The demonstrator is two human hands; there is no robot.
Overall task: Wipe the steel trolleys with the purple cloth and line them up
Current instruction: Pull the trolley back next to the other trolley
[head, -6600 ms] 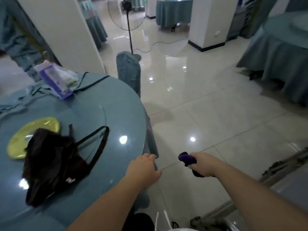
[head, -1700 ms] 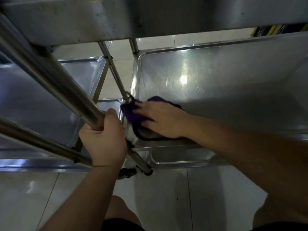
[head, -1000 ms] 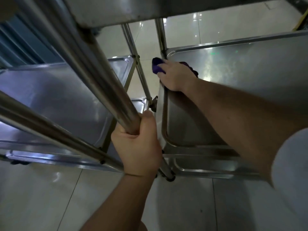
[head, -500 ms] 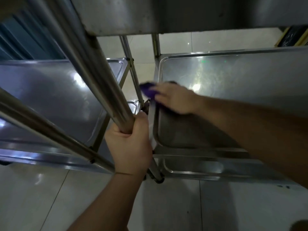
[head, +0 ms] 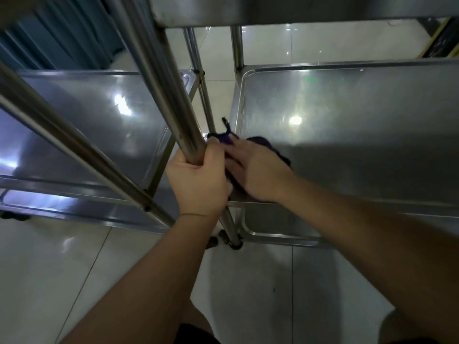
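Now we grip the steel post (head: 173,105) of the right trolley (head: 347,135) with our left hand (head: 198,182), fingers curled round it, while our right hand (head: 255,170), fingers spread, presses the purple cloth (head: 260,142) onto the near-left corner of its middle shelf, beside the left trolley (head: 87,125).

1. Both forearms are bare from wrist to the frame edge; no sleeves show.
2. The left hand (head: 198,184) and right hand (head: 258,170) wear no gloves or rings.
3. At 6 o'clock, dark shorts (head: 196,335) cover the thighs above a bare knee.
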